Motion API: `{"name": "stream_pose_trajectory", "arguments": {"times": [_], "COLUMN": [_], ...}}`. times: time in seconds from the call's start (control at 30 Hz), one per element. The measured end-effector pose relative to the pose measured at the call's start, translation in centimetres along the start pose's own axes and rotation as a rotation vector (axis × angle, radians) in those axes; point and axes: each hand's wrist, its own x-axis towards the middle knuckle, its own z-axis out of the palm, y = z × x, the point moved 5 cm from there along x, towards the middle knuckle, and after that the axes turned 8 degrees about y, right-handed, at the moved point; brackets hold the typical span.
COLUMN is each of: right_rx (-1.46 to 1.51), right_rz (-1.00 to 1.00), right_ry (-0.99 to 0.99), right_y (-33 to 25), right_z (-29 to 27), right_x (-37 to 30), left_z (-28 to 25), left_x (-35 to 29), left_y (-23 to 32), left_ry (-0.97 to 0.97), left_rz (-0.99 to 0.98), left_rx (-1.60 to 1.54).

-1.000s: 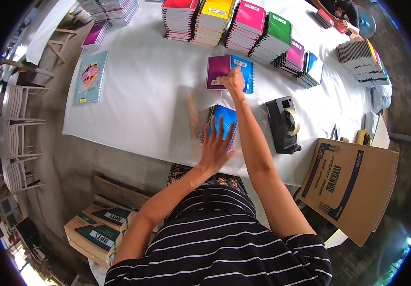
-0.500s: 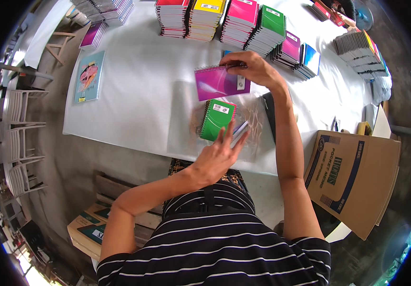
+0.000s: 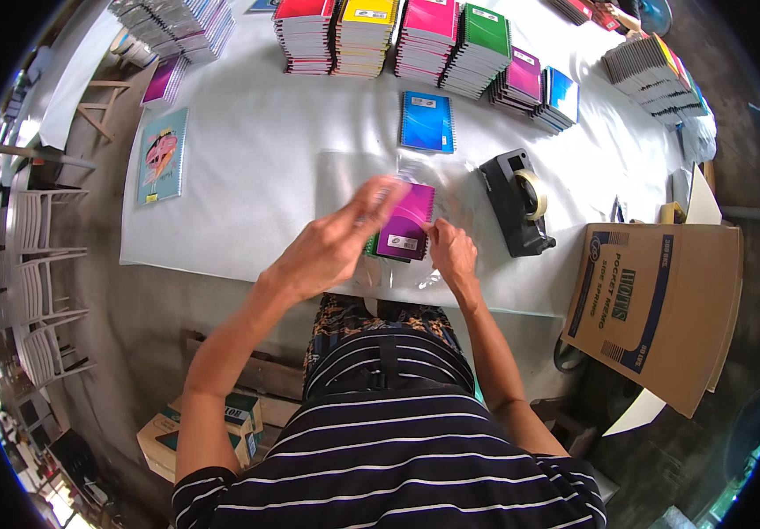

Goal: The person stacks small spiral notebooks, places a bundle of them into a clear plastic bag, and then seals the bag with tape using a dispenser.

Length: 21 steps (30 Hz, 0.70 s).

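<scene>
Purple notebook [image 3: 408, 225] sitting slightly askew on the pile

The purple notebook is lying on a green notebook [image 3: 370, 246], whose edge is peeking out at the lower left, with clear plastic [image 3: 464, 196] spreading around them on the white table [image 3: 239, 212]. The right hand [image 3: 454, 252] is pinching the purple cover's wire-bound right edge between its fingertips, the other fingers curling in. The left hand [image 3: 327, 245] is reaching over the upper left corner; its fingers are blurring, so whether they are gripping cannot be told. Good handling here, in my judgement, means nudging both covers flush, keeping the wire coils from snagging, and letting the plastic lie smooth rather than bunching underneath.
</scene>
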Motion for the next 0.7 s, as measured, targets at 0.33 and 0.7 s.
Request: {"name": "stream_pose_trajectory", "arguments": {"times": [0.33, 0.7], "right_rx": [1.054, 0.915], "right_rz": [0.200, 0.318], "right_ry": [-0.257, 0.001], "right_y": [3.3, 2.8], "right_z": [-0.5, 1.5], "right_x": [-1.5, 2.1], "left_z": [9.9, 15.0], "left_x": [-1.2, -2.1], "left_y": [-10.7, -12.2], "left_ry": [-0.315, 0.190], "left_rz": [0.572, -0.612], "left_rx": [0.326, -0.389]}}
